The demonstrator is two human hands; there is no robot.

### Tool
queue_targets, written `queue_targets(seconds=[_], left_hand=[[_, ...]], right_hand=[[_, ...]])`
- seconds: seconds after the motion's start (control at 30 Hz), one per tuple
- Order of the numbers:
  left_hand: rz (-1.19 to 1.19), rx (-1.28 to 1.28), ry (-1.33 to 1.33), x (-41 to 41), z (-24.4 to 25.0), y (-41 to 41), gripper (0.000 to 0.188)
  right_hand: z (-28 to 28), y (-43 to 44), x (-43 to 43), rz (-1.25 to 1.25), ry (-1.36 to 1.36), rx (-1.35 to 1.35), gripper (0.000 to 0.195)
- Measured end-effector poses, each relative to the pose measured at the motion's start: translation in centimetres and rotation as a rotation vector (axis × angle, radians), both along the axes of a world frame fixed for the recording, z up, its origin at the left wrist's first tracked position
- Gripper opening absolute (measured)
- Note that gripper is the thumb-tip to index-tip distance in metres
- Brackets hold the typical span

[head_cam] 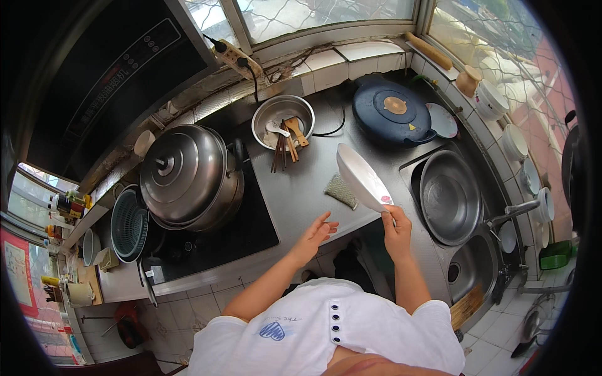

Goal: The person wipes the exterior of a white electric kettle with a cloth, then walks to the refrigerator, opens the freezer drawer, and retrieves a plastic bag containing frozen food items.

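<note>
My right hand [398, 231] grips the rim of a white dish [364, 176] with a pink flower near its edge. The dish is tilted up on its side above the steel counter [291, 197]. My left hand [316, 236] is empty, fingers apart, near the counter's front edge and apart from the dish. Just behind the dish lies a pale green woven scrubbing pad [340, 191]. Farther back, a steel basin [283, 105] holds wooden chopsticks [288, 146], a wooden spatula [296, 130] and a white spoon [277, 128].
A large lidded steel pot [193, 176] stands on the black cooktop [221, 249] at left, beside a green colander [130, 224]. A dark blue electric pan [392, 113] sits at the back right. A metal basin [450, 197] rests in the sink, near the faucet [515, 209]. Bowls [491, 99] line the tiled ledge.
</note>
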State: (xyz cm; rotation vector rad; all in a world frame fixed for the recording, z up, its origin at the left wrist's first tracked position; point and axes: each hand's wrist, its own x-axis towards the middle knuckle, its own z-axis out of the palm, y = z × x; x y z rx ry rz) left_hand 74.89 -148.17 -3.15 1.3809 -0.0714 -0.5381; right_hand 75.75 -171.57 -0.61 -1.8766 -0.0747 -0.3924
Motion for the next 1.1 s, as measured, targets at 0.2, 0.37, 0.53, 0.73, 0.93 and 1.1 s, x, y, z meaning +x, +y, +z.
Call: queue_targets(seconds=[0.2, 0.37, 0.53, 0.73, 0.93, 1.1], left_hand=[[0.384, -0.156, 0.17, -4.5, 4.4, 3.0, 0.065], [0.59, -0.147, 0.068, -7.9, 3.6, 4.0, 0.062], [0.594, -0.054, -0.012, -7.5, 5.4, 2.3, 0.058], [0.391, 0.318, -0.199, -5.2, 6.2, -2.6, 0.068], [0.166, 0.962, -0.55, -7.5, 9.3, -6.1, 0.085], [0.602, 0.734, 0.06, -14.8, 6.4, 2.9, 0.077]], right_hand=[[0.9, 6.9, -4.6, 0.284, -0.352, -0.485, 0.016], [0.3, 7.5, -5.9, 0.489, -0.368, -0.448, 0.022], [-1.7, 4.0, -4.6, 0.116, -0.183, -0.32, 0.051], [-3.6, 1.5, -4.6, 0.375, 0.787, 0.683, 0.037], [-3.0, 5.5, -6.5, 0.39, 0.873, 0.822, 0.031], [-5.8, 9.9, -7.6, 0.698, 1.195, 0.535, 0.027]])
